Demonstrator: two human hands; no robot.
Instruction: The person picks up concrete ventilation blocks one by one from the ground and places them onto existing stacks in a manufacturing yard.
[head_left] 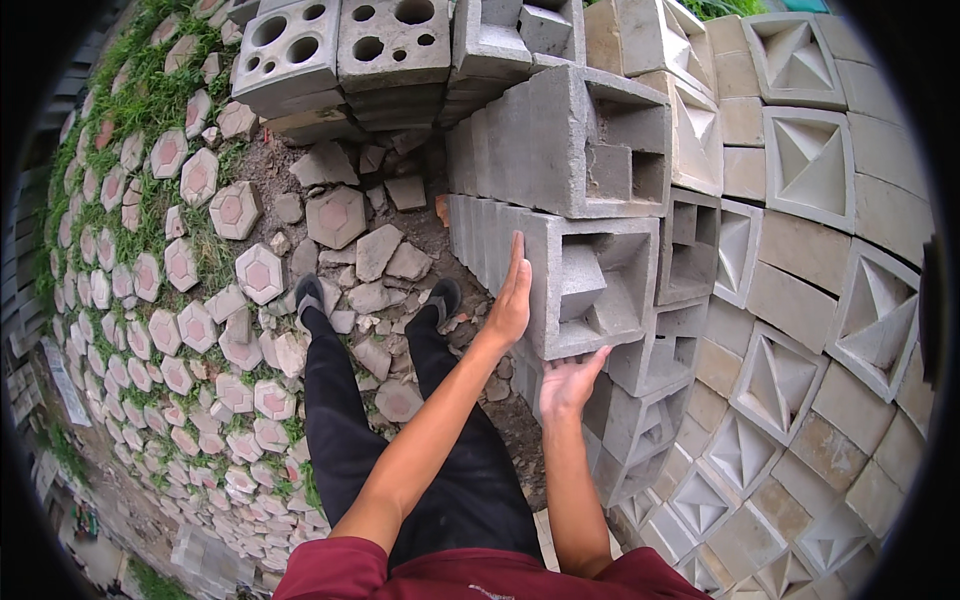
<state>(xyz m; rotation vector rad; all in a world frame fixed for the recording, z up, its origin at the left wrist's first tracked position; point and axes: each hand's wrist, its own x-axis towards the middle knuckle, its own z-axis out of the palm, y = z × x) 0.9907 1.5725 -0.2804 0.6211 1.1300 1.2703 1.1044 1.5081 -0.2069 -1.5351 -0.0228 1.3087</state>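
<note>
A grey hollow concrete block (540,290) lies in the stack in front of me, its recessed, partitioned face showing. My left hand (511,305) rests against the block's left side, fingers straight and flat, pointing away from me. At the near edge, my right hand (570,385) is turned palm up, its thumb spread toward the right. Its fingertips are partly hidden at the block's lower edge. The two hands touch neighbouring sides of the same block, and neither is closed around it.
Another hollow block (560,140) sits just beyond, with more stacked below. Blocks with round holes (395,45) stand at the far side. Pale blocks with pyramid-shaped recesses (810,165) fill the right. Broken paving pieces (380,250) lie around my feet; hexagonal pavers (262,273) and grass spread left.
</note>
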